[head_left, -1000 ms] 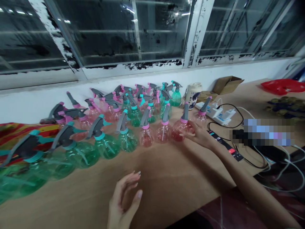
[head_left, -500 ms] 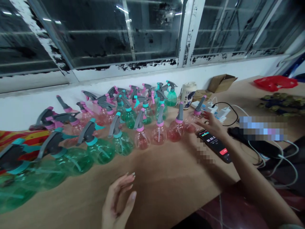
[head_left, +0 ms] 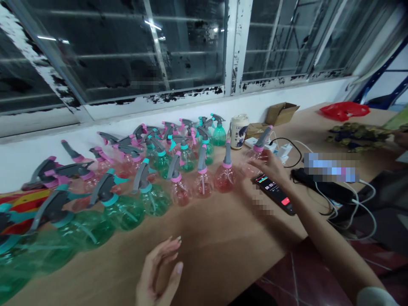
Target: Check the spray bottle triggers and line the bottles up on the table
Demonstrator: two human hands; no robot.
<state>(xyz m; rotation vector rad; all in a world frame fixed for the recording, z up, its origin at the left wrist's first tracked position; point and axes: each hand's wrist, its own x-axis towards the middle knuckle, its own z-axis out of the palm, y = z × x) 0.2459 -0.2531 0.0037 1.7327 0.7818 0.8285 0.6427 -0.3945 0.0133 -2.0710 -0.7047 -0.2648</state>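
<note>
My right hand (head_left: 272, 168) has its fingers around the clear pink body of a spray bottle (head_left: 259, 148) with a grey trigger head and pink collar. The bottle leans a little, at the right end of the front row. Left of it stands another pink spray bottle (head_left: 225, 176). My left hand (head_left: 161, 272) is above the table's front part, palm turned right, fingers curved and thumb apart, with nothing in it. Nearest to it are a green spray bottle (head_left: 155, 197) and a pink one (head_left: 181, 189).
Several more pink and green spray bottles crowd the left and back of the table (head_left: 210, 229). A phone (head_left: 276, 193) showing a timer lies below my right wrist. Beyond are a paper cup (head_left: 239, 132), a cardboard box (head_left: 281, 114), chargers (head_left: 284, 149), cables and a red plastic bag (head_left: 344, 110).
The view has swung to the right. My right hand and the pink spray bottle have shifted right, away from the neighbouring bottle. My left hand stays open in much the same pose.
</note>
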